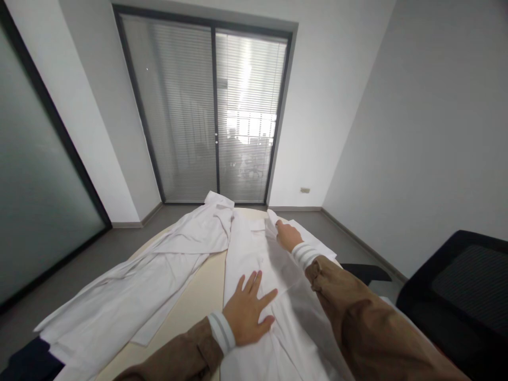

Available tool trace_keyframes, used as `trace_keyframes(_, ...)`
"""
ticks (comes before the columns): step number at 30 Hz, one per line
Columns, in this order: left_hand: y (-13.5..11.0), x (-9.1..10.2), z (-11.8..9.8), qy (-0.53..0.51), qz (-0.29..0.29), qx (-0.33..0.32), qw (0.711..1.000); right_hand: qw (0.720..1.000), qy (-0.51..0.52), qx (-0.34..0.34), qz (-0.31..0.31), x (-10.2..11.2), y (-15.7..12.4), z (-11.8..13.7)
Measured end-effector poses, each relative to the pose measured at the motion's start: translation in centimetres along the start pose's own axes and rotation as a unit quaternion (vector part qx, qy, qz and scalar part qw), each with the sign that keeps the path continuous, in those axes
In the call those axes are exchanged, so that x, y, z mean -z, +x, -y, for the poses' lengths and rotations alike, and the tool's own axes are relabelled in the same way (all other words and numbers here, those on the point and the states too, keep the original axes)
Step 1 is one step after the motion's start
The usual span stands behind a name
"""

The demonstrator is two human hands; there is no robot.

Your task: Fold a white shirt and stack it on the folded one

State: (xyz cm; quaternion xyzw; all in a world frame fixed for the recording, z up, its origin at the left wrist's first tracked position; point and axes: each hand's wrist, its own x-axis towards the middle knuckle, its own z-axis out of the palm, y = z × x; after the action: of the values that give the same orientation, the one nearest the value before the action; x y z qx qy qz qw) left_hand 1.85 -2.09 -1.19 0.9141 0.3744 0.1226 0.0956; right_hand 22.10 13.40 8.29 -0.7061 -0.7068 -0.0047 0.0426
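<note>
A white coat (246, 264) lies lengthwise on a pale table (190, 296) in front of me. My left hand (252, 309) rests flat on its near part, fingers spread. Farther up, my right hand (288, 234) is closed on the coat's edge near the far end, and a fold of cloth stands up at the fingertips. To the left lies a second white garment (166, 264), long and loosely folded, with one end hanging over the table's left edge. Part of the coat's right side is hidden under my right forearm.
A black mesh chair (460, 286) stands at the right, close to the table. Something dark blue (32, 360) shows at the lower left under the second garment. Beyond the table are a glass door with blinds (178, 116) and white walls (317, 106).
</note>
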Motion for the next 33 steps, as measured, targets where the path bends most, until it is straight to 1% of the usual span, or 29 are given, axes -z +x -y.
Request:
trace_keyframes(4, -0.1, -0.2, 0.2, 0.003, -0.008, -0.005, 1.000, 1.000, 0.000, 0.017, 0.016, -0.8, -0.6, 3.0)
trace_keyframes(8, -0.2, -0.2, 0.3, 0.011, -0.018, -0.006, 1.000, 1.000, 0.011, 0.020, 0.018, -2.0, -0.8, 5.3)
trace_keyframes(12, -0.2, -0.4, 0.4, 0.009, -0.021, -0.004, 1.000, 0.999, 0.038, 0.015, 0.020, -3.2, -0.9, 6.3)
trace_keyframes(15, -0.3, -0.5, 0.4, 0.011, -0.022, -0.004, 1.000, 0.995, 0.074, 0.032, 0.061, -3.9, -0.8, 6.2)
trace_keyframes(19, -0.2, -0.5, 0.4, 0.022, -0.025, 0.005, 0.999, 0.976, 0.139, 0.077, 0.150, -3.8, -0.7, 4.9)
trace_keyframes(21, -0.2, -0.1, 0.2, 0.024, -0.027, 0.002, 0.999, 0.962, 0.169, 0.087, 0.199, -3.1, -0.7, 3.7)
trace_keyframes(24, 0.0, 0.5, -0.3, 0.027, -0.014, -0.027, 0.999, 0.935, 0.197, 0.086, 0.281, -1.8, -1.4, 1.4)
trace_keyframes(28, 0.2, 0.3, -0.2, 0.044, -0.005, -0.065, 0.997, 0.896, 0.208, 0.101, 0.380, -0.6, -3.1, -1.4)
trace_keyframes(31, 0.6, -0.3, 0.6, 0.056, -0.009, -0.076, 0.996, 0.869, 0.192, 0.110, 0.442, -0.5, -4.5, -2.9)
trace_keyframes(33, 1.0, -0.3, 1.4, 0.067, -0.002, -0.082, 0.994, 0.862, 0.182, 0.100, 0.463, -0.8, -5.3, -3.6)
